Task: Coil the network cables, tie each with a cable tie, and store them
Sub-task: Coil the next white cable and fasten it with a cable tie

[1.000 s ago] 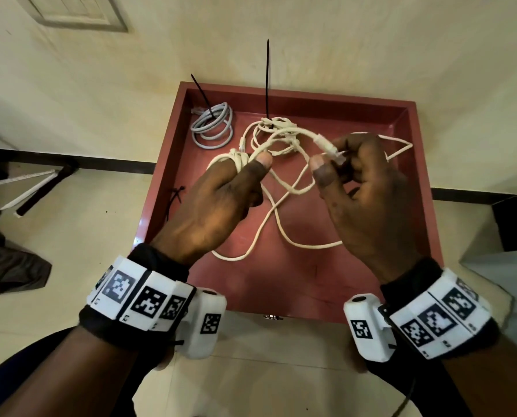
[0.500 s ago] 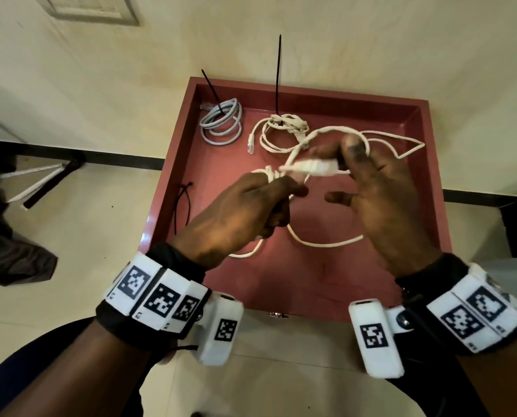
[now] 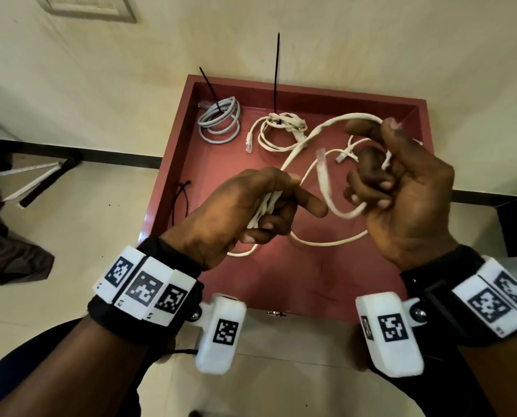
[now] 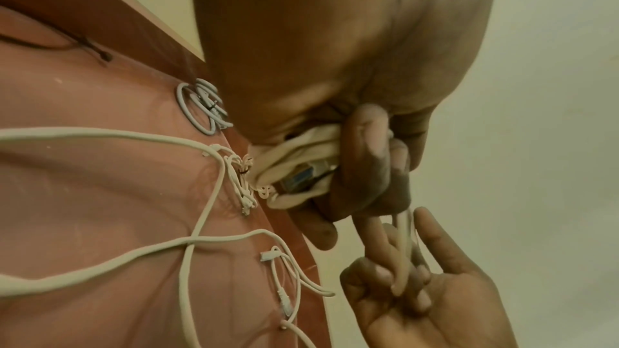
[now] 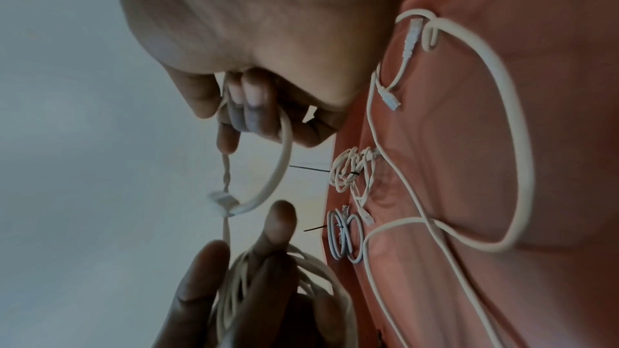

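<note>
While the left hand [image 3: 245,206] grips a coiled white network cable [image 3: 266,207] above the red tray [image 3: 173,164], the right hand [image 3: 401,188] pinches its loose end, fingers curled.

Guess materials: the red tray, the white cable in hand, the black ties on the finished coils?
Red tray: probably painted or laminated wood; matte reddish-brown face with faint grain, square raised walls.
White cable: flexible plastic jacket, likely PVC, matte off-white; it bends in smooth loops, with a clear plastic plug.
Black cable ties: stiff thin plastic, probably nylon; their tails stand straight up from the coils.
</note>
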